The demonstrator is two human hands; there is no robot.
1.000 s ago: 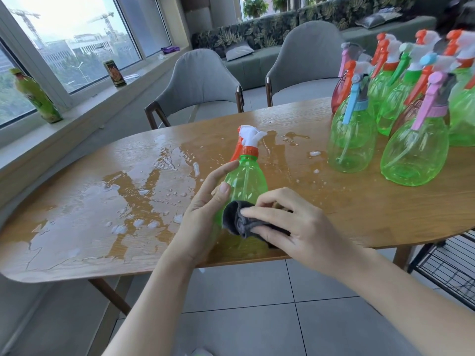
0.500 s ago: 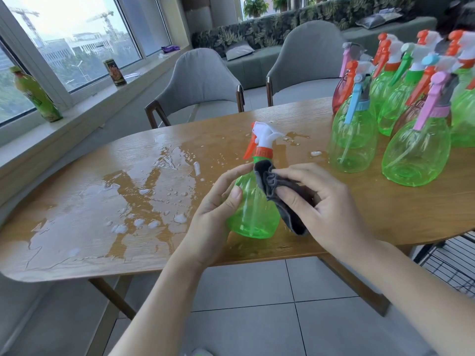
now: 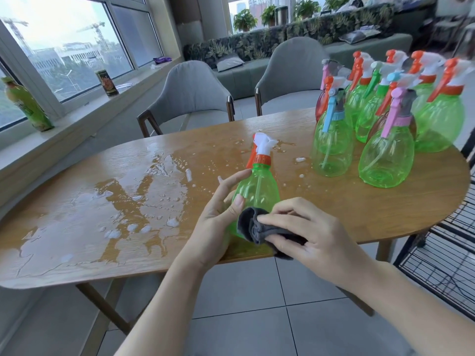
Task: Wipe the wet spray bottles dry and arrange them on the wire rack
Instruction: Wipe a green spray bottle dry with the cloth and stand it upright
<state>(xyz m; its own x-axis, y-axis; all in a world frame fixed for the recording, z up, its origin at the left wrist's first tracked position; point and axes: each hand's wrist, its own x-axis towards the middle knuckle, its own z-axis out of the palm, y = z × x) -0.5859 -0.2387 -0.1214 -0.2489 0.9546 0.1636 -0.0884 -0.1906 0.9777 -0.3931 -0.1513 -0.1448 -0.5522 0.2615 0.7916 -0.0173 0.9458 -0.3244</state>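
Observation:
My left hand (image 3: 216, 224) grips a green spray bottle (image 3: 258, 188) with an orange collar and white trigger head, held upright over the table's near edge. My right hand (image 3: 305, 235) holds a dark grey cloth (image 3: 253, 227) bunched against the lower front of that bottle. A cluster of several more green spray bottles (image 3: 385, 140) with orange, blue, pink and green heads stands at the table's right end. The black wire rack (image 3: 442, 255) shows at the right edge, below table level.
The wooden table (image 3: 334, 209) carries a wide puddle and droplets (image 3: 108, 209) over its left half. Two grey chairs (image 3: 192, 96) stand behind it. A green bottle (image 3: 28, 106) and a can (image 3: 106, 82) sit on the windowsill. Tiled floor lies below.
My right hand has slid the cloth from the bottle's neck back down to its lower body. My left hand has kept its grip and the bottle stands more upright.

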